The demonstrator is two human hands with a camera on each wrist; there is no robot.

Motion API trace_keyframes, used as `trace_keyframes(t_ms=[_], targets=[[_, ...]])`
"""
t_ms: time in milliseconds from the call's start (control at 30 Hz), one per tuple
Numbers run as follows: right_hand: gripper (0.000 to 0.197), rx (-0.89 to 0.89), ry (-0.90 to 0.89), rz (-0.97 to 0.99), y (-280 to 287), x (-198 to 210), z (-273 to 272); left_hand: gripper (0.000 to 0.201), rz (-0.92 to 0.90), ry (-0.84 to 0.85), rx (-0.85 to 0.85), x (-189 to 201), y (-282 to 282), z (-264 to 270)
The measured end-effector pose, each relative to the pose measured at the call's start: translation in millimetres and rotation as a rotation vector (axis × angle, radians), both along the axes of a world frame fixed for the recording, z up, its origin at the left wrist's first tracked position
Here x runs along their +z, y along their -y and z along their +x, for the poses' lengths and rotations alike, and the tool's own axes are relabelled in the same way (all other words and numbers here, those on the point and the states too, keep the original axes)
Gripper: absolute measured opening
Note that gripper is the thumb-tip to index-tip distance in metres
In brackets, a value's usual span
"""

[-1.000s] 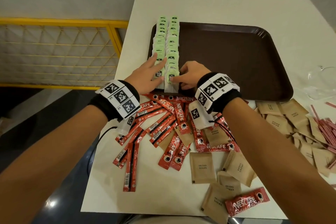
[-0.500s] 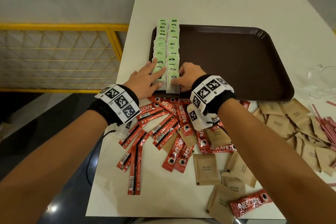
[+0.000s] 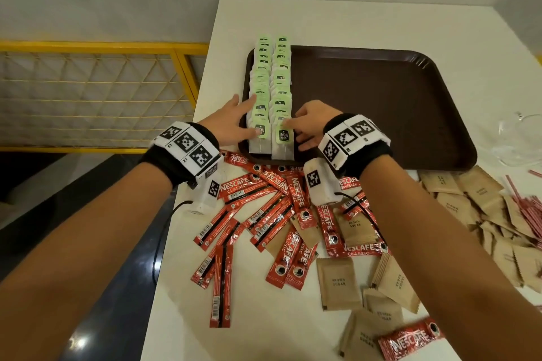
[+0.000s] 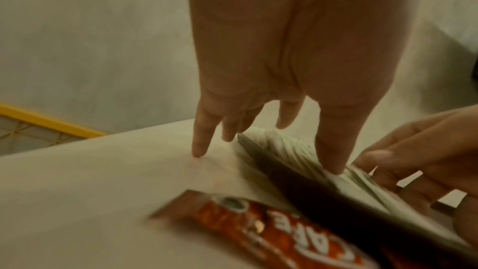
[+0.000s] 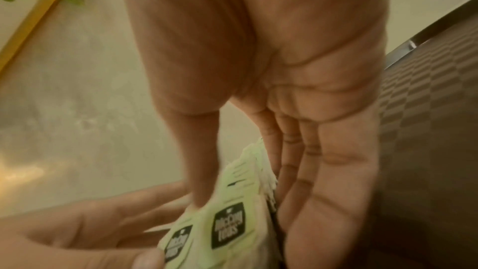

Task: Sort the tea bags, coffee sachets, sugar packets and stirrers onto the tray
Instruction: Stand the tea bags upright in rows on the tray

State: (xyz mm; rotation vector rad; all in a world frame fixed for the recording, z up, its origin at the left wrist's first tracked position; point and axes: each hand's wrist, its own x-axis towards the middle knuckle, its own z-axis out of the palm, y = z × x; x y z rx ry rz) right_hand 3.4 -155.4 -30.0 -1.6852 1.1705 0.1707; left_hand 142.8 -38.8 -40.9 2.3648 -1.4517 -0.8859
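Note:
Two rows of green-tagged tea bags [image 3: 271, 82] lie along the left side of the brown tray [image 3: 381, 102]. My left hand [image 3: 240, 120] rests with straight fingers on the near end of the left row. In the left wrist view its thumb [image 4: 333, 167] presses the tea bags [image 4: 284, 146] and one finger touches the table. My right hand [image 3: 305, 129] is at the near end of the right row. Its thumb [image 5: 199, 197] lies on the tea bags [image 5: 232, 222], with straight fingers along the row's right side. Neither hand holds anything.
Red coffee sachets [image 3: 264, 208] lie scattered on the white table [image 3: 352, 17] just below my wrists. Brown sugar packets [image 3: 338, 283] spread to the right, with red stirrers [image 3: 525, 208] at the right edge. A clear glass vessel [image 3: 519, 138] stands right of the tray. A yellow railing [image 3: 102, 47] runs along the left.
Both hands stay at the near end of the tea bag rows and shift only slightly. The nearest tags now show more plainly.

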Motion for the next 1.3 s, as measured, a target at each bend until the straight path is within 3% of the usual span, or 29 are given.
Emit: trace_keyframes(t_ms=[100, 167, 400, 1033, 1133, 1300], targets=[[0.092, 0.175, -0.103, -0.047, -3, -4, -2, 0.081, -0.005, -0.021, -0.004, -6, -5, 1], [0.098, 0.211, -0.145, -0.126, -4, -7, 0, 0.081, -0.046, -0.027, -0.004, -7, -6, 0], [0.087, 0.184, -0.1, -0.123, -2, -10, 5, 0.071, -0.175, -0.012, -0.008, -7, -10, -2], [0.076, 0.17, -0.044, -0.151, -1, -10, -2, 0.056, -0.174, 0.127, -0.07, -7, -5, -10], [0.072, 0.193, -0.04, -0.132, -4, -7, -3, 0.061, -0.171, 0.1, -0.087, -8, -7, -7], [0.064, 0.16, -0.008, -0.071, -5, -2, -7, 0.089, -0.244, 0.042, -0.014, -10, -7, -4]])
